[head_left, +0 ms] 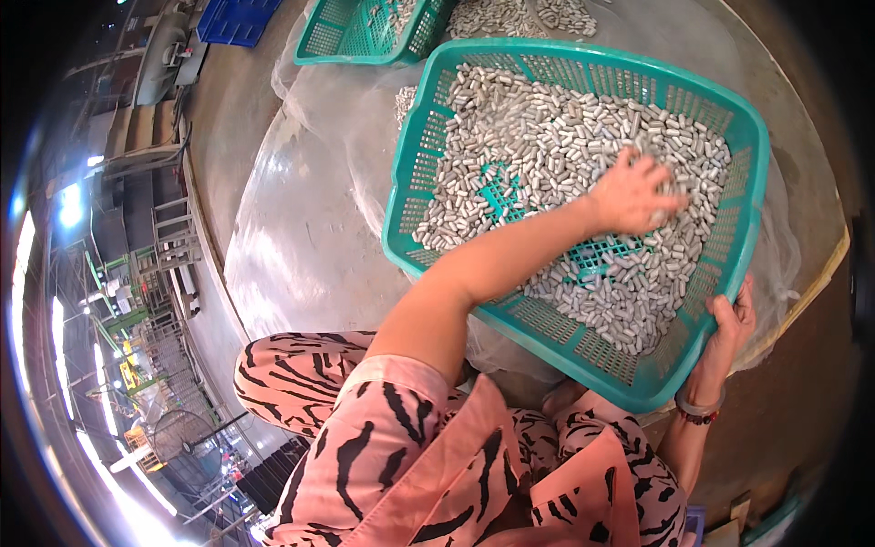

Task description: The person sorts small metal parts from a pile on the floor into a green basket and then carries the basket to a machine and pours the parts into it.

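A large teal plastic basket (583,50) with slotted sides is tilted in front of me, its near corner at my lap. Many small grey-white cylindrical pieces (547,128) cover much of its mesh bottom, which shows through in two patches. My left hand (633,193) reaches in among the pieces toward the right side, slightly blurred, with its fingers spread and apart. Whether any piece is under the palm is hidden. At the lower right my right hand (734,317) grips the basket's rim, thumb on top, with bands at the wrist.
Clear plastic sheeting (310,210) lies under the basket. Beyond stands a second teal basket (351,59), beside a heap of similar pieces (492,18). A blue crate (235,20) rests at the far left. Metal racks and a caged fan (182,433) stand farther left.
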Available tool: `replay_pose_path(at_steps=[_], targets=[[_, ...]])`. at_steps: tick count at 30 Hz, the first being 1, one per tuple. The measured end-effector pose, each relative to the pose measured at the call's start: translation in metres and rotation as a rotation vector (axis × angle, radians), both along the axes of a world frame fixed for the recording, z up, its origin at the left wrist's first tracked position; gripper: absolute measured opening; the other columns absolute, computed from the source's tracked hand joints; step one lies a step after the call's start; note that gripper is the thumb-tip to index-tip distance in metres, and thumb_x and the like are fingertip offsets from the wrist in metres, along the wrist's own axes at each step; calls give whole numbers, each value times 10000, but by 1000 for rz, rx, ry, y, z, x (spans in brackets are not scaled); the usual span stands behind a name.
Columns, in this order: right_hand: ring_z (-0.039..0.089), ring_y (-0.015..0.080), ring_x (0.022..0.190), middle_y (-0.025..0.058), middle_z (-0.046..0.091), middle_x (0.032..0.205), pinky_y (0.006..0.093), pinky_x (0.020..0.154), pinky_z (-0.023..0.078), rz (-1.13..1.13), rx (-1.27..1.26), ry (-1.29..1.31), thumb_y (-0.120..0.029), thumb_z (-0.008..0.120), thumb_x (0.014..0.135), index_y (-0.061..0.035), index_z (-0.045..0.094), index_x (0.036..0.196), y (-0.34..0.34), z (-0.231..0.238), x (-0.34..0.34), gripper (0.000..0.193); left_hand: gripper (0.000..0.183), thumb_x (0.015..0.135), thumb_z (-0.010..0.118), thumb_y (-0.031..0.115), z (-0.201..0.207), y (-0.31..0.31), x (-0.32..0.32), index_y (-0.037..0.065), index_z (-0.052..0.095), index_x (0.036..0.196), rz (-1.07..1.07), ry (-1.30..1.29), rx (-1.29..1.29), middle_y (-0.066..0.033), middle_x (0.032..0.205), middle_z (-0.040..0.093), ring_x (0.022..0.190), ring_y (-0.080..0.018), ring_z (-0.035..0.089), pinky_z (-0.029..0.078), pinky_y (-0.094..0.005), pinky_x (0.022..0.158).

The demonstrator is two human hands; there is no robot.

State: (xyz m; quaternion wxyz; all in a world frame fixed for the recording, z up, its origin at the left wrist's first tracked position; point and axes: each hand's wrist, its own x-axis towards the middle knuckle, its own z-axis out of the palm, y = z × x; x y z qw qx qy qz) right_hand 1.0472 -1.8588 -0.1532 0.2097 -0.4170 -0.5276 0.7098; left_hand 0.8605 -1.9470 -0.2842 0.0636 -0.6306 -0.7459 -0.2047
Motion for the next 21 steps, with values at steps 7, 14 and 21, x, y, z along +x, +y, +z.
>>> replay_pose_path(at_steps=[7,14,21], targets=[[437,66,796,-7,433,960,177,700,344,32,47,26,9,505,684,35,597,825,3,0,-1,171,475,776,543,526,0,-54,-115,337,510,1211,361,194,-145,-23,1234,481,1156,-251,408,301,-544,918],[418,69,736,-19,433,867,188,667,329,-34,2,35,-1,491,685,14,570,815,1,-2,1,153,626,777,568,563,13,-138,-137,159,489,1249,632,59,-292,-135,1200,516,1089,-323,504,440,-454,858],[410,75,723,-20,452,858,199,674,335,-37,-11,17,-7,492,688,2,541,780,3,-6,0,104,577,792,566,540,36,-173,-43,97,515,1159,697,-460,-469,-183,1061,582,895,-375,606,504,-459,717]])
